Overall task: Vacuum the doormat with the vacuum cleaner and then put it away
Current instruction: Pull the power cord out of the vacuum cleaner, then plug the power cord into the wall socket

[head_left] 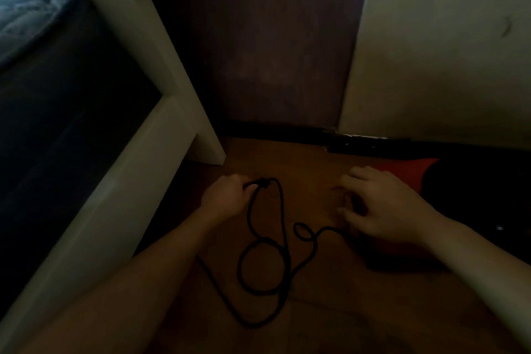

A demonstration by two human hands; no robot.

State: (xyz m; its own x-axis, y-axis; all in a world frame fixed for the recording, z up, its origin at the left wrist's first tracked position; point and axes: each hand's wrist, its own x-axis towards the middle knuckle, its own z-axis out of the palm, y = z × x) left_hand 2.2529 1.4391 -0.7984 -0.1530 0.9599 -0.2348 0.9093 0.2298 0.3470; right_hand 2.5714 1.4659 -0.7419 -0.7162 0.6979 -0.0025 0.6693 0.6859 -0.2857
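A black power cord (283, 253) hangs in loose loops over the wooden floor in the middle of the dim view. My left hand (227, 195) is shut on the cord near its plug end, holding it up. The cord runs to the right under my right hand (382, 207), whose fingers are spread and curled over the cord and over the red and black vacuum cleaner body (408, 172) on the floor. Whether the right hand grips the cord is not clear. The doormat is not in view.
A white bed frame (161, 135) with dark bedding fills the left side; its leg stands on the floor close to my left hand. A dark door (267, 46) is straight ahead, a pale wall (445, 60) on the right with a dark skirting board.
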